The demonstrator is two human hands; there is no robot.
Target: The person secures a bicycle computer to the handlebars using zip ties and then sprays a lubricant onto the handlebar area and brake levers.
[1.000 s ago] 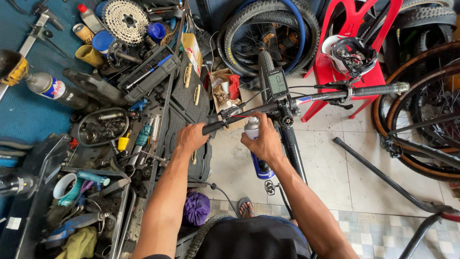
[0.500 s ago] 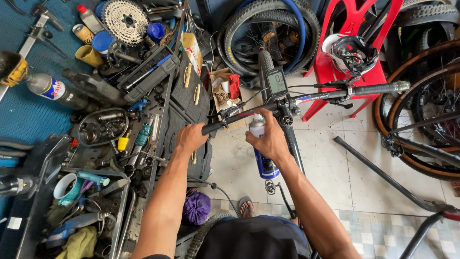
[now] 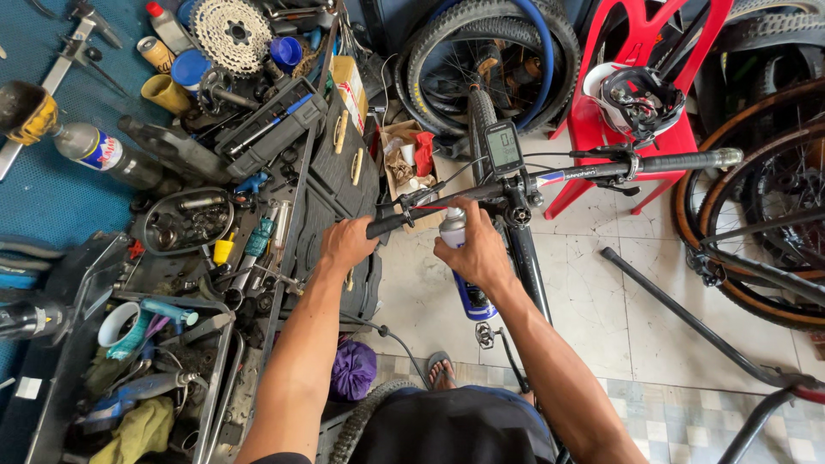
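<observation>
Right hand raised spray can toward handlebar, clamped on can; left hand apparently closed around bar end. Spraying step; next needs nozzle aimed.

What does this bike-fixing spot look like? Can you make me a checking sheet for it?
Surface: pale tiled floor; blue mat at left.
Job's things: spray can, upright beside the bicycle frame; handlebar, bare at its right end.
Clutter: sprocket cassette, open tool case, bottles, cups and hand tools spread at left; purple cloth.
Grips: left hand wrapped around the left handlebar end; right hand closed around the can.
Cables: thin brake lines by the handlebar; black cord on the floor.
Surroundings: red plastic chair with a helmet; spare wheels behind and at right.
</observation>
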